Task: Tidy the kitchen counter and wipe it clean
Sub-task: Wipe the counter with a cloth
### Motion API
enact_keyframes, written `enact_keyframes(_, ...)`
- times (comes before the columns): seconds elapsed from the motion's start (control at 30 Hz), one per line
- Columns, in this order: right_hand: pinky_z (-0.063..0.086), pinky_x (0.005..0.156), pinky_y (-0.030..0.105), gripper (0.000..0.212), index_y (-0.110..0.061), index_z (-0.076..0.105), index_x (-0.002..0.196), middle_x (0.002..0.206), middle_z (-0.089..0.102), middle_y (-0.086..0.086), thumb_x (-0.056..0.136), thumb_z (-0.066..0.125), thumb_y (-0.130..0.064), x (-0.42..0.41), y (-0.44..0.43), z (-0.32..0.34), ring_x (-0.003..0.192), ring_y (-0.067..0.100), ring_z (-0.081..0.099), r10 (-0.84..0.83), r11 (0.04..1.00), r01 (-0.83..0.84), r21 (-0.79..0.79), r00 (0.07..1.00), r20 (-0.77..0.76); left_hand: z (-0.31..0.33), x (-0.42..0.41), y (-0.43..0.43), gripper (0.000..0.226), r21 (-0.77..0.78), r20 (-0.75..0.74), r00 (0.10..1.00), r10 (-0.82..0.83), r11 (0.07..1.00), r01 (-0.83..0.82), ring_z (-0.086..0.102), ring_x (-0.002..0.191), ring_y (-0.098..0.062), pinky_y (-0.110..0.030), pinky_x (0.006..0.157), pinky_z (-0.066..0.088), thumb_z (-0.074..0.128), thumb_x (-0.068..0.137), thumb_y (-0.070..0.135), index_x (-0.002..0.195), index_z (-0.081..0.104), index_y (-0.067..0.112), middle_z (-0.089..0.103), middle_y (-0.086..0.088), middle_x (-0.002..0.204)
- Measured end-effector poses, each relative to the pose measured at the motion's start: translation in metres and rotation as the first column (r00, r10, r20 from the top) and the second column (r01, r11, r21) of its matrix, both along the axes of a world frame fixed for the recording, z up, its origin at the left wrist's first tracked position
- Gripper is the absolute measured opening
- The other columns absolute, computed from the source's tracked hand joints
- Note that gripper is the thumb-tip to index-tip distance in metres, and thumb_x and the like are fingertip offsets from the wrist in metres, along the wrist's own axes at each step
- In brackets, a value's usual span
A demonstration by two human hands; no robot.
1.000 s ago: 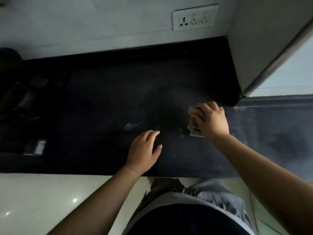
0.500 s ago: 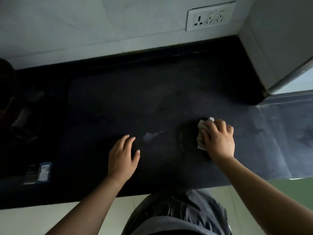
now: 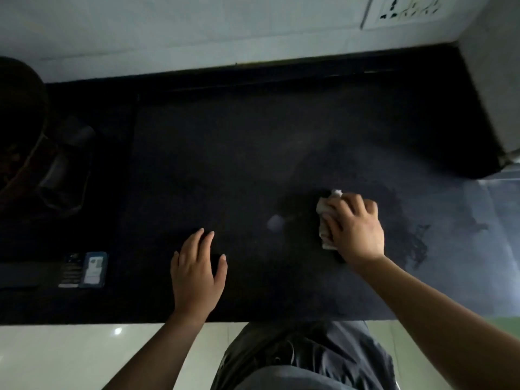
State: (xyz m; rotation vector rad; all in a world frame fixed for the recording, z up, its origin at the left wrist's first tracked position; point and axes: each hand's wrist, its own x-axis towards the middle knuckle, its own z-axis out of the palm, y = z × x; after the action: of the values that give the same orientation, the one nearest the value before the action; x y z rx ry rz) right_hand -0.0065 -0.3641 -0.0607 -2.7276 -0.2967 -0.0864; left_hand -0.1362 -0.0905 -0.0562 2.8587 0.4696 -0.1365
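Observation:
The black stone counter [image 3: 253, 153] fills the middle of the head view. My right hand [image 3: 356, 229] holds a crumpled pale cloth [image 3: 326, 212] pressed onto the counter right of centre, fingers curled over it. A small light smear [image 3: 275, 223] lies just left of the cloth. My left hand [image 3: 197, 273] rests flat on the counter near the front edge, fingers spread and holding nothing. To the right of the cloth the surface shows grey wet streaks [image 3: 416, 243].
A dark round vessel [image 3: 19, 130] and a dim appliance [image 3: 64, 170] stand at the left. A small blue-and-white packet [image 3: 84, 270] lies near the front left. A wall socket [image 3: 408, 9] is top right, beside a grey wall corner [image 3: 495, 94].
My right hand has drawn the cloth toward me and leftward across the counter. My left hand has slid left along the front edge. The view has shifted left.

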Motion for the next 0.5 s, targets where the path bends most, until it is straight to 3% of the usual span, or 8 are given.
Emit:
enact_keyframes(0.1, 0.051, 0.060, 0.045, 0.028, -0.020, 0.057, 0.113, 0.120, 0.052, 0.011, 0.089, 0.053, -0.034, 0.017, 0.039, 0.005, 0.102, 0.040, 0.043, -0.130, 0.991, 0.132, 0.032, 0.991, -0.043, -0.007, -0.018, -0.001, 0.053, -0.032, 0.007, 1.000, 0.008, 0.999, -0.008, 0.035, 0.135, -0.027, -0.053, 0.107, 0.028, 0.033, 0.090, 0.042, 0.135, 0.044, 0.017, 0.039, -0.008, 0.147)
enact_keyframes(0.23, 0.048, 0.059, 0.040, 0.025, -0.020, 0.060, 0.108, 0.116, 0.056, 0.011, 0.087, 0.055, -0.034, 0.002, 0.080, 0.003, 0.097, 0.038, 0.048, 0.154, 0.988, -0.154, 0.015, 0.988, -0.028, -0.012, -0.025, 0.000, 0.052, -0.034, 0.005, 1.000, 0.008, 0.999, -0.008, 0.028, 0.139, -0.023, -0.051, 0.110, 0.023, 0.032, 0.092, 0.041, 0.138, 0.041, 0.020, 0.035, -0.005, 0.150)
enact_keyframes(0.37, 0.053, 0.070, 0.043, 0.029, -0.027, 0.057, 0.113, 0.115, 0.059, 0.007, 0.088, 0.049, -0.040, -0.018, 0.042, -0.004, 0.096, 0.035, 0.050, 0.503, 0.864, -0.503, 0.004, 0.864, 0.019, -0.011, -0.025, 0.000, 0.050, -0.059, 0.001, 1.000, 0.013, 0.998, -0.013, 0.025, 0.140, -0.021, -0.051, 0.111, 0.022, 0.033, 0.092, 0.041, 0.138, 0.039, 0.022, 0.033, -0.003, 0.151)
enact_keyframes(0.43, 0.052, 0.066, 0.039, 0.030, -0.022, 0.063, 0.109, 0.112, 0.060, 0.008, 0.088, 0.048, -0.039, -0.008, 0.028, -0.001, 0.093, 0.035, 0.049, 0.440, 0.897, -0.441, 0.008, 0.896, 0.053, -0.012, -0.026, 0.000, 0.050, -0.052, -0.001, 1.000, 0.016, 0.999, -0.016, 0.023, 0.141, -0.019, -0.050, 0.112, 0.021, 0.033, 0.092, 0.041, 0.138, 0.039, 0.023, 0.032, -0.002, 0.151)
enact_keyframes(0.5, 0.050, 0.061, 0.038, 0.032, -0.020, 0.063, 0.108, 0.113, 0.057, 0.009, 0.088, 0.047, -0.040, 0.006, 0.040, 0.003, 0.096, 0.036, 0.047, 0.253, 0.967, -0.253, 0.011, 0.967, 0.018, -0.013, -0.026, 0.001, 0.050, -0.048, -0.005, 1.000, 0.024, 0.999, -0.024, 0.022, 0.141, -0.019, -0.049, 0.112, 0.020, 0.033, 0.091, 0.041, 0.138, 0.039, 0.023, 0.032, -0.002, 0.152)
